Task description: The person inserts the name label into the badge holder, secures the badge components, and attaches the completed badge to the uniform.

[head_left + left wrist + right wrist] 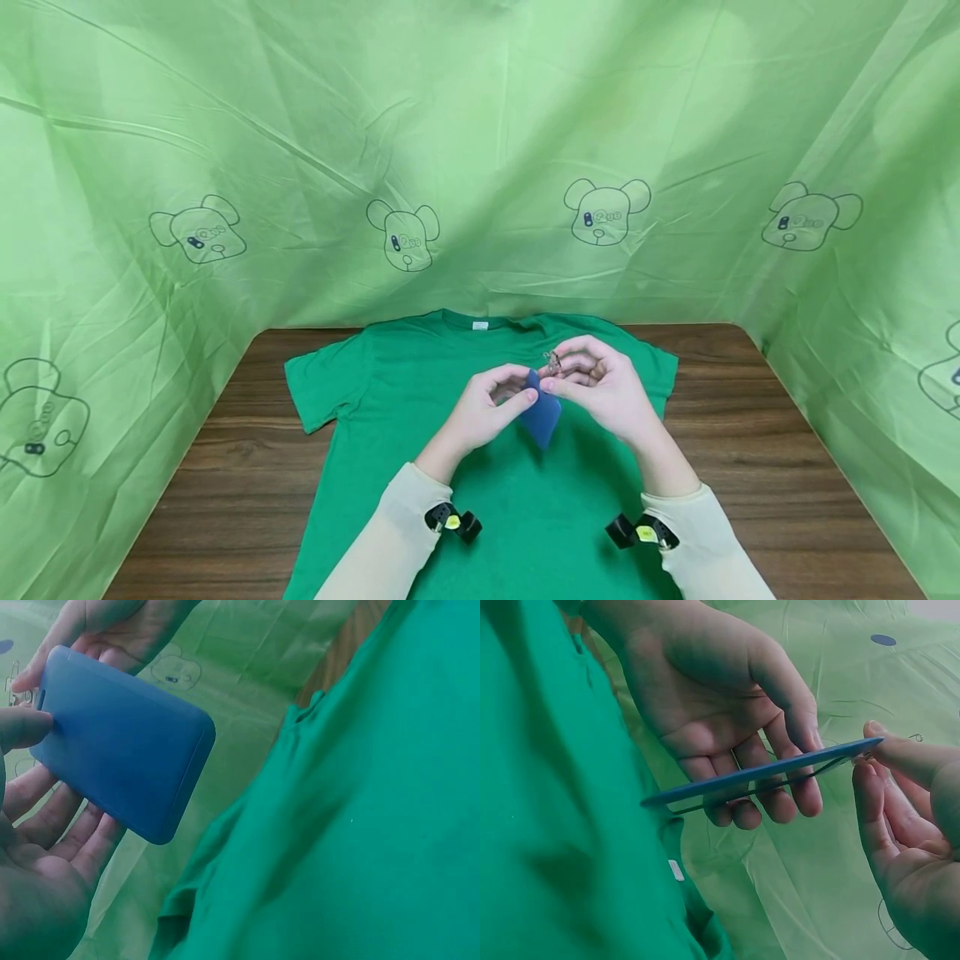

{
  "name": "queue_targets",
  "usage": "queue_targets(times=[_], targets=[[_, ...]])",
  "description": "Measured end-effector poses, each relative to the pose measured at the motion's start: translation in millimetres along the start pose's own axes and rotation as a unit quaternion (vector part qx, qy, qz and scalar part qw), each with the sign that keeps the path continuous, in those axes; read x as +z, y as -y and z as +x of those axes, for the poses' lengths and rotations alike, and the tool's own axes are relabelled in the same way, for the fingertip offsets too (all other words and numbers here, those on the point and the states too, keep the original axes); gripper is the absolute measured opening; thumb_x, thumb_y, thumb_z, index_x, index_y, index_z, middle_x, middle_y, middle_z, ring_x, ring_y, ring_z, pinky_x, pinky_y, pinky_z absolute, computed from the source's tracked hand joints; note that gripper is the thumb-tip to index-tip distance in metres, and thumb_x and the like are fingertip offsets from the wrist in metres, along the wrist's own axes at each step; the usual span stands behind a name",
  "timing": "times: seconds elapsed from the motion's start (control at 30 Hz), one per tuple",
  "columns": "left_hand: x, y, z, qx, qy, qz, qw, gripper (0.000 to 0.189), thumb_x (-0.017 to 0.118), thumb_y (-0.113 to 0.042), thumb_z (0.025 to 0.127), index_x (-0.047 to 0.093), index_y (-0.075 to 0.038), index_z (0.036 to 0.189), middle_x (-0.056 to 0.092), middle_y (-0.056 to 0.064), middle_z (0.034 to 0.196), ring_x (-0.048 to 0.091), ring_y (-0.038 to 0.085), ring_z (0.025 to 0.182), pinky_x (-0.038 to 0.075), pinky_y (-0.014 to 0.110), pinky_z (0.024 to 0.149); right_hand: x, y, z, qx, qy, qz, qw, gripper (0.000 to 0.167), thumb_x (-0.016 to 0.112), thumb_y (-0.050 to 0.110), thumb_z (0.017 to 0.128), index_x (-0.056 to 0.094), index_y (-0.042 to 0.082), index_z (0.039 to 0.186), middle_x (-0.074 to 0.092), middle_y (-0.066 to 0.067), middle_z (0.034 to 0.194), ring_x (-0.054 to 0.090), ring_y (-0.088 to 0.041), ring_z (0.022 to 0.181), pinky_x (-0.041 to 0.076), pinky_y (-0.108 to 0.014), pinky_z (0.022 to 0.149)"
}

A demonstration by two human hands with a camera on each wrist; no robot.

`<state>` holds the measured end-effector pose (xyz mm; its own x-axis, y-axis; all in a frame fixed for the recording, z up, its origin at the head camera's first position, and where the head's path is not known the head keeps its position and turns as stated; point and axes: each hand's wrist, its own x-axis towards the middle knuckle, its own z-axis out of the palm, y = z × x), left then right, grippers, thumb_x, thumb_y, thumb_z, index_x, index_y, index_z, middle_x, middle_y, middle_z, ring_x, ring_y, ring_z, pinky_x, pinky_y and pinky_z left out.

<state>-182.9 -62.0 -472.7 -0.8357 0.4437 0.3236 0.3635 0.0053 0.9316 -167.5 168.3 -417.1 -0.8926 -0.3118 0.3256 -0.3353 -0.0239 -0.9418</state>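
A blue card holder [542, 423], flat with rounded corners and a slot at one end, is held above the green T-shirt [435, 400]. My left hand [487, 408] grips it near the slotted end, thumb on one face and fingers behind. Its broad face shows in the left wrist view, while the right wrist view catches the holder [757, 772] edge-on, with a thin dark edge just under it. My right hand [600, 387] pinches at the slotted end, where small metal safety pins [552, 362] show by the fingers. Whether a pin passes through the slot cannot be made out.
The T-shirt lies spread on a dark wood table [247, 450], neck toward the back, with a white label [480, 326] at its collar. A light green cloth [480, 167] printed with bear heads hangs behind and at both sides.
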Motion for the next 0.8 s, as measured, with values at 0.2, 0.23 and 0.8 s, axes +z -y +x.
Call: queue_targets(times=[0.2, 0.23, 0.8], targets=[[-0.1, -2.6, 0.0, -0.001, -0.002, 0.001, 1.0000, 0.032, 0.068, -0.007, 0.108, 0.069, 0.002, 0.139, 0.074, 0.018, 0.131, 0.071, 0.028, 0.122, 0.056, 0.040, 0.109, 2, 0, 0.4, -0.016, -0.024, -0.025, 0.9993, 0.031, 0.083, -0.010, 0.091, 0.069, -0.006, 0.119, 0.081, -0.010, 0.102, 0.078, -0.017, 0.094, 0.065, -0.028, 0.083], [-0.2, -2.8, 0.1, 0.000, -0.003, -0.001, 1.0000, 0.033, 0.068, -0.007, 0.108, 0.068, 0.002, 0.140, 0.073, 0.018, 0.133, 0.071, 0.030, 0.124, 0.056, 0.040, 0.110, 2, 0, 0.4, -0.015, -0.029, -0.028, 0.9991, 0.030, 0.084, -0.009, 0.091, 0.070, -0.007, 0.117, 0.081, -0.009, 0.101, 0.078, -0.017, 0.092, 0.065, -0.028, 0.081], [-4.5, -17.1, 1.2, 0.053, -0.024, -0.006, 0.9983, 0.027, 0.067, -0.007, 0.109, 0.071, 0.001, 0.134, 0.077, 0.013, 0.123, 0.074, 0.035, 0.112, 0.060, 0.037, 0.100, 4, -1, 0.6, -0.013, -0.061, -0.090, 0.9940, 0.017, 0.092, -0.002, 0.086, 0.084, 0.005, 0.100, 0.080, -0.001, 0.091, 0.058, -0.017, 0.068, 0.044, -0.023, 0.055]])
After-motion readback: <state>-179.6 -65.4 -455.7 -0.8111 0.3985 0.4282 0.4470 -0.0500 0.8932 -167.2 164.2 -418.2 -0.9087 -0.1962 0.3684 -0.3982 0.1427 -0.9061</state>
